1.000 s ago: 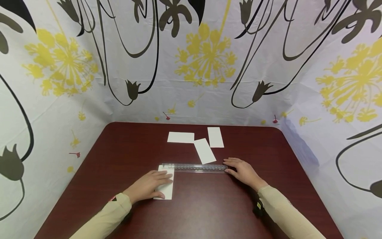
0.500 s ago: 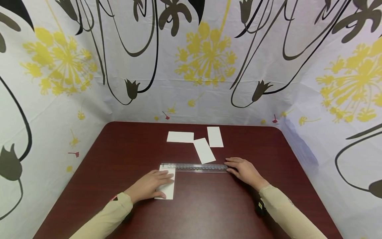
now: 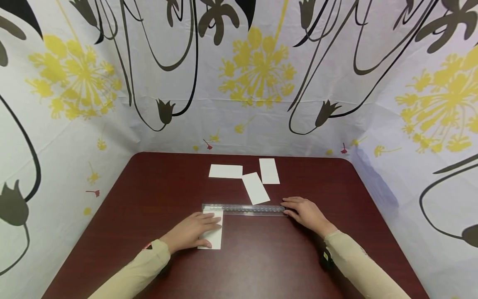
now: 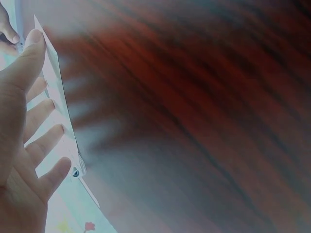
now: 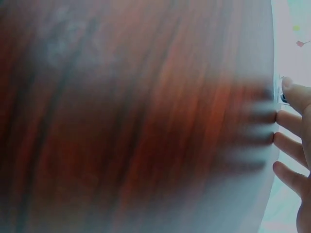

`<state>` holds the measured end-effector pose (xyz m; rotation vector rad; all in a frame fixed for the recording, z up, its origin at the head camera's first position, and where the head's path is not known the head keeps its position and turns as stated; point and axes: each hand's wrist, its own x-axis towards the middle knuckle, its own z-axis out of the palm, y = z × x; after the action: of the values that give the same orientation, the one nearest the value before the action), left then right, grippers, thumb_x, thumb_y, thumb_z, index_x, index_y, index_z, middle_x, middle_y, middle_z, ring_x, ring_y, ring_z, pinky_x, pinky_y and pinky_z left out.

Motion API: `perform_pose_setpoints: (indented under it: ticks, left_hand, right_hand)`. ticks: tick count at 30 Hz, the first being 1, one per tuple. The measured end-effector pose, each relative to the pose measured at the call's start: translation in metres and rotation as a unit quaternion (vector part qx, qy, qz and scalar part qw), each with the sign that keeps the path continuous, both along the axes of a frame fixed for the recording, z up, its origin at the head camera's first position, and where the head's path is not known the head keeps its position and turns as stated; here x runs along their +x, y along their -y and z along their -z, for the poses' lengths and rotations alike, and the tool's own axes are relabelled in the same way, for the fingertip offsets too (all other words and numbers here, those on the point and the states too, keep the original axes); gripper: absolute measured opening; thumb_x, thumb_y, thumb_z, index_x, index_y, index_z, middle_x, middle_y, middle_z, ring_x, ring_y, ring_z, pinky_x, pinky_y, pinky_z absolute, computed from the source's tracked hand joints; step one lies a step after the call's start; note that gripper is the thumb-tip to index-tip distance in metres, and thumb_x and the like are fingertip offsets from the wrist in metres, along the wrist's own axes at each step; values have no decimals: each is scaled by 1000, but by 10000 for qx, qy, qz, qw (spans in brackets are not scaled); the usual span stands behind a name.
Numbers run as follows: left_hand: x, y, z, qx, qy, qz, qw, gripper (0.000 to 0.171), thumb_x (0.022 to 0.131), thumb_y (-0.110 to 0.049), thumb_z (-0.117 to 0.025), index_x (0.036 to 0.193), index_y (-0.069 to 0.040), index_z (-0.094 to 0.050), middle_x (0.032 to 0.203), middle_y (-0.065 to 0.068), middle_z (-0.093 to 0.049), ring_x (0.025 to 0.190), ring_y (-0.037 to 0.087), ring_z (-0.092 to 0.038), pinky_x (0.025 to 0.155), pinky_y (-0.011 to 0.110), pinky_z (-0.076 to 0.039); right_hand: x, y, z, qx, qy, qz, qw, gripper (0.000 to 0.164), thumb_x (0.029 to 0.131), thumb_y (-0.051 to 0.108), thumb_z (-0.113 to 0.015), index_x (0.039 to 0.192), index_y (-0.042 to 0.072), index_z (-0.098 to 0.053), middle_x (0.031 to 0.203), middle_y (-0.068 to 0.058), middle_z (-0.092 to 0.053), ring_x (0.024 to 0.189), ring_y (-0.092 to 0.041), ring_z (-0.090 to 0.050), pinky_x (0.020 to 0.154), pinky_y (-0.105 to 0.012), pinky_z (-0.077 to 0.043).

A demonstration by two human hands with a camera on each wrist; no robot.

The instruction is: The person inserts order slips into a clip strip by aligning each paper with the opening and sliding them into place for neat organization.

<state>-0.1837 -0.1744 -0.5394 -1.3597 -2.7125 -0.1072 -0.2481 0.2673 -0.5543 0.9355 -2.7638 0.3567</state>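
Observation:
Spread, fairly straight fingers of my left hand [image 3: 192,229] lie on a white card [image 3: 215,239], with the thumb near its lower edge. The card's top edge meets the left end of a clear ruler [image 3: 248,210], which lies across the middle of the table. My right hand [image 3: 307,216] holds the ruler's right end, thumb at the near edge and fingers at the far edge. In the left wrist view, the left hand [image 4: 26,126] has its fingertips on the card [image 4: 54,73]. At the right wrist view's edge, the right hand [image 5: 296,145] shows several fingertips low at the table.
Beyond the ruler lie 3 more white cards: one sideways [image 3: 225,171], one tilted [image 3: 256,189] close to the ruler, and one nearly upright [image 3: 269,171]. The dark red table [image 3: 157,178] ends at a flower-patterned white cloth [image 3: 242,124] on the back and sides.
The left hand has slid the card a little to the right along the ruler's near side. The ruler and right hand stay about where they were.

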Motion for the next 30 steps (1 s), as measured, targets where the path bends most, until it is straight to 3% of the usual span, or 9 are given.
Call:
perform_pose_setpoints:
  ticks: [11,30]
  left_hand:
    - [1,-6,-3,92,189,-18,9998,64,84,-56,-65,137,-21,-60,147,1,-56,137,26,-52,110,48,-45]
    - [-1,-15,0,17,141,53,9999,63,87,-57,-63,138,-21,-59,148,1,-54,137,27,-52,110,48,-45]
  right_hand:
    - [1,1,-3,-238,-51,9,9997,29,91,29,-71,117,15,-73,127,-5,-70,119,-25,-65,94,-47,-55]
    - [0,0,-6,-222,88,-1,9997,32,92,29,-70,120,14,-73,128,-9,-69,121,-29,-64,97,-49,-54]
